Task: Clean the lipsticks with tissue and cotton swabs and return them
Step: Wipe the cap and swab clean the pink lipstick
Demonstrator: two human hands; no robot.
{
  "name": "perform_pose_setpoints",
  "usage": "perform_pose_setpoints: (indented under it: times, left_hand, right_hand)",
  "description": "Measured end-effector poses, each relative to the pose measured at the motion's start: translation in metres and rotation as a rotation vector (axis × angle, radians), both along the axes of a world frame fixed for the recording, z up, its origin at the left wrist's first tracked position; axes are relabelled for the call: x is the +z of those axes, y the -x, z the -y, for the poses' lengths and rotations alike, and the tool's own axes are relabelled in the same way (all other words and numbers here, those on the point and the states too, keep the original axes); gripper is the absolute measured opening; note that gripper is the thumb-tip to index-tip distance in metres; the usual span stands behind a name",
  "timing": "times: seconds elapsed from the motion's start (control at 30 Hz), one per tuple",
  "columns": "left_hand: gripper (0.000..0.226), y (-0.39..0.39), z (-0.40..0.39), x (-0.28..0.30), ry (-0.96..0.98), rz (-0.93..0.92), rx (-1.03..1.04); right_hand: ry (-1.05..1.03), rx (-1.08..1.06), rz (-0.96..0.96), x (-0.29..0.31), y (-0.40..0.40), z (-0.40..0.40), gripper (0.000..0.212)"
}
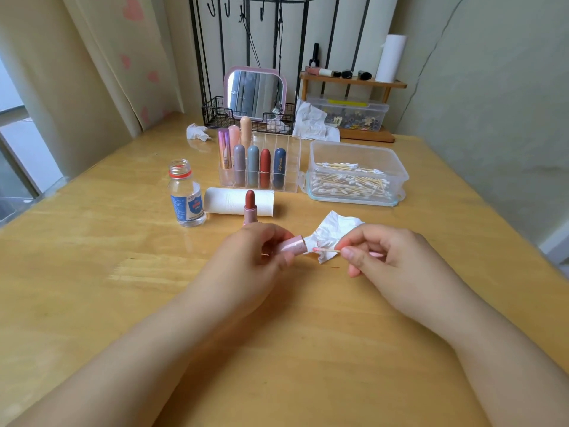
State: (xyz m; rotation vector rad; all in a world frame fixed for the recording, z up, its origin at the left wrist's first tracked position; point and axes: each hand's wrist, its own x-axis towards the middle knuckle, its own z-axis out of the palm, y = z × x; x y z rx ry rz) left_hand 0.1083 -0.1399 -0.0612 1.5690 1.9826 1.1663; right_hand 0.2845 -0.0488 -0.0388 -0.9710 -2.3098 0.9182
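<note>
**Lipstick cap swabbed while its bullet waited uncovered**

Lipstick cap (293,246), a glossy pink cylinder, lay sideways in the left hand (261,251), whose fingers curled round it with the open mouth turned to the right. The right hand (381,257) pinched a wooden cotton swab (327,250) between thumb and forefinger, its tip stained pink and sitting just at the cap's mouth. A crumpled tissue (331,232), smeared red, lay on the pale wooden surface (92,257) just behind them.

The uncapped lipstick (250,206) stood upright just beyond the left hand, its matte brick-red bullet fully wound out. I judged this one to be mid-clean: cap still to finish, then closing and returning. The clear acrylic organiser (261,167) held seven rounded tubes, with compartments free on its right; whether those seven were already cleaned I could not tell.

A lidless clear tub of cotton swabs (354,177) sat to the right, a soft white tissue roll (228,201) lay on its side, and an open glass bottle (185,195) with a blue label stood at the left
</note>
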Motion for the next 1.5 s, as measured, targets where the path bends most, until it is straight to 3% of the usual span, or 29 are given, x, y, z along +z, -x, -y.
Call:
perform_pose_setpoints:
  times: [0.27, 0.43, 0.6, 0.77, 0.93, 1.1, 1.27, 1.4, 1.5]
  left_hand:
    - [0.020, -0.001, 0.003, 0.002, -0.001, 0.150, -0.135]
    - [0.016, 0.000, 0.004, 0.001, -0.072, 0.187, -0.185]
    - [0.019, 0.000, 0.002, -0.002, -0.044, 0.182, -0.193]
    - [0.020, 0.001, 0.003, -0.001, -0.031, 0.246, -0.254]
    - [0.016, 0.000, 0.002, -0.001, -0.018, 0.264, -0.262]
    - [0.020, 0.000, 0.002, -0.001, -0.018, 0.251, -0.262]
    - [0.020, -0.001, 0.003, -0.001, -0.048, 0.238, -0.258]
    - [0.019, -0.003, 0.003, -0.001, -0.007, 0.229, -0.286]
    - [0.028, -0.001, 0.003, -0.001, -0.011, 0.240, -0.277]
  right_hand:
    - [-0.131, 0.070, -0.098, 0.007, -0.001, 0.004, 0.021]
    - [-0.498, 0.113, -0.001, -0.001, -0.001, -0.003, 0.014]
    - [-0.640, 0.221, 0.042, 0.001, -0.002, -0.002, 0.023]
    - [-0.773, 0.090, 0.042, -0.001, -0.001, -0.003, 0.025]
    - [-0.762, 0.195, 0.071, 0.000, -0.003, -0.002, 0.024]
    - [-0.766, 0.096, 0.033, -0.003, -0.001, -0.003, 0.022]
    - [-0.643, 0.201, 0.051, -0.001, -0.005, -0.001, 0.024]
    - [-0.719, 0.122, 0.010, 0.000, -0.003, -0.003, 0.015]
    - [-0.705, 0.130, 0.061, 0.001, -0.005, -0.004, 0.019]
